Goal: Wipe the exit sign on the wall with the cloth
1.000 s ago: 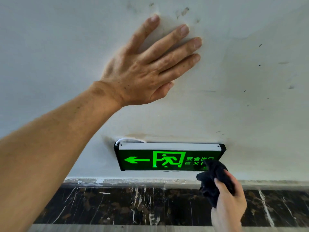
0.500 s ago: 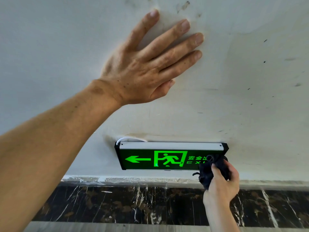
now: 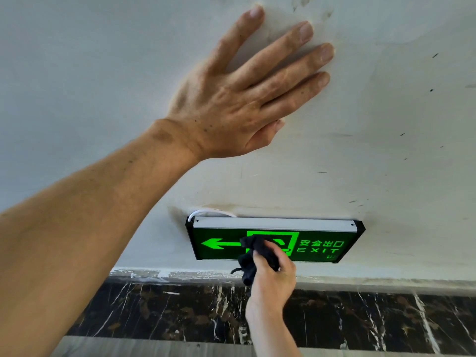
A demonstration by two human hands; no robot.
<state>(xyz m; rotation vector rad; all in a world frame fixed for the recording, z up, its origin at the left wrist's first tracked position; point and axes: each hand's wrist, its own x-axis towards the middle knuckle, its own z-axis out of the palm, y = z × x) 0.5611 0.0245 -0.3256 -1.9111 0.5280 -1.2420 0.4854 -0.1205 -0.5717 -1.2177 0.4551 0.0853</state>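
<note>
A green lit exit sign [image 3: 319, 243] with a black frame and a white top strip hangs low on the white wall. My right hand [image 3: 274, 282] reaches up from below and is closed on a black cloth [image 3: 253, 256]. The cloth presses on the middle of the sign and covers the running-man picture; the arrow and the word EXIT still show. My left hand [image 3: 244, 99] lies flat on the wall well above the sign, fingers spread, holding nothing.
A white cable [image 3: 206, 212] loops out of the sign's top left corner. Below the sign runs a dark marble skirting band [image 3: 360, 315] with white veins. The wall [image 3: 399, 124] carries small dark marks.
My right hand has slid the cloth leftward along the sign, from its right end over EXIT to the middle. My left hand stays flat on the wall.
</note>
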